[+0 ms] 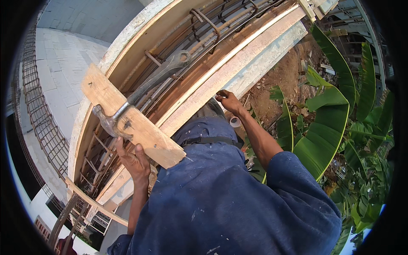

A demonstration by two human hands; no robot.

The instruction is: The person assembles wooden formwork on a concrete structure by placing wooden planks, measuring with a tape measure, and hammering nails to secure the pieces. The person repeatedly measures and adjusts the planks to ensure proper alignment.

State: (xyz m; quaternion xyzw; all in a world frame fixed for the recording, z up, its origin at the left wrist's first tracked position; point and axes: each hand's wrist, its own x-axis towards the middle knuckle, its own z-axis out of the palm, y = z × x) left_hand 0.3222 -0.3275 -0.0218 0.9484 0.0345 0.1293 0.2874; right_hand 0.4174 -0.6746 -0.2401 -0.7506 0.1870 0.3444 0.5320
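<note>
A short plywood board point(157, 138) lies across the curved wooden formwork in front of me, with several nails in it. On the board rests a claw hammer point(109, 121), its metal head over the board's left edge and its grey handle reaching up and right over the formwork. Beside the hammer's claw and the board's lower edge is my left hand point(135, 163), index finger and thumb stretched apart. My right hand point(229, 103) is near the formwork's outer side, fingers curled together; what they hold, if anything, is too small to make out.
Steel reinforcing bars point(204, 23) with tied stirrups run inside the curved formwork point(242, 55). A pale block wall point(63, 55) and a rebar cage point(36, 102) stand at left. Large banana leaves point(323, 131) and bare soil point(272, 80) lie at right, near my right arm.
</note>
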